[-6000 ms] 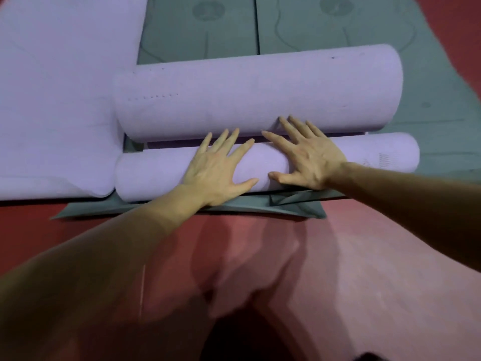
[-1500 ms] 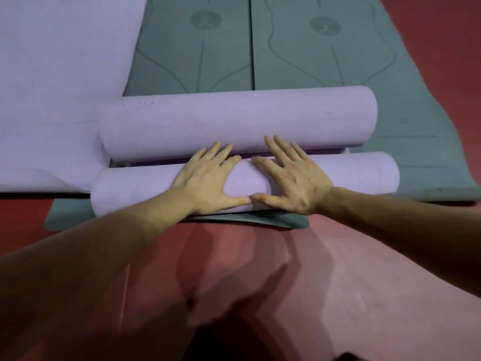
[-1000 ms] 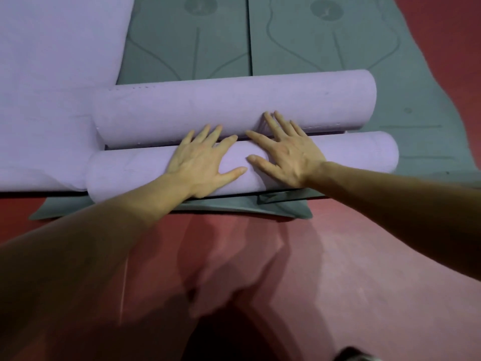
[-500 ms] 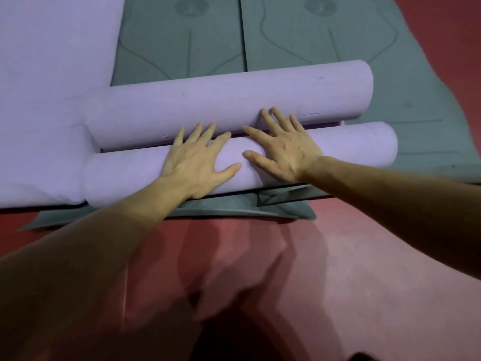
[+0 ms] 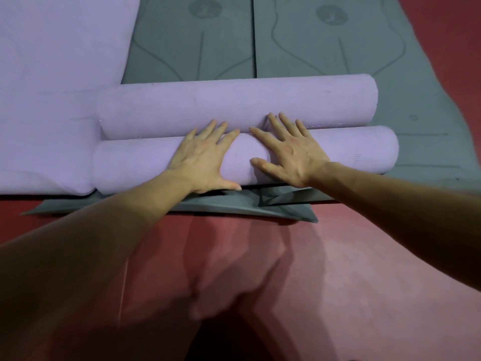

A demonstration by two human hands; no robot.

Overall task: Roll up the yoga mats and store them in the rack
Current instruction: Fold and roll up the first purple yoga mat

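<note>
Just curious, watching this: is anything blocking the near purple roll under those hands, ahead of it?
Yes. Both the left hand and right hand press flat on the near roll, and a second purple roll lies directly beyond it, lengthwise against it. The rack is not in view.

Near roll point(image 5: 338, 152) thicker, against far roll point(image 5: 156, 110)

Ahead, far roll point(image 5: 260, 100) blocks near roll point(image 5: 351, 152); floor point(image 5: 338, 256) (nearside) open.

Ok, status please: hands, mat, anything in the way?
Left hand and right hand press flat on near purple rolled foam mat. Thicker purple rolled mat lies just beyond, in its path.
</note>
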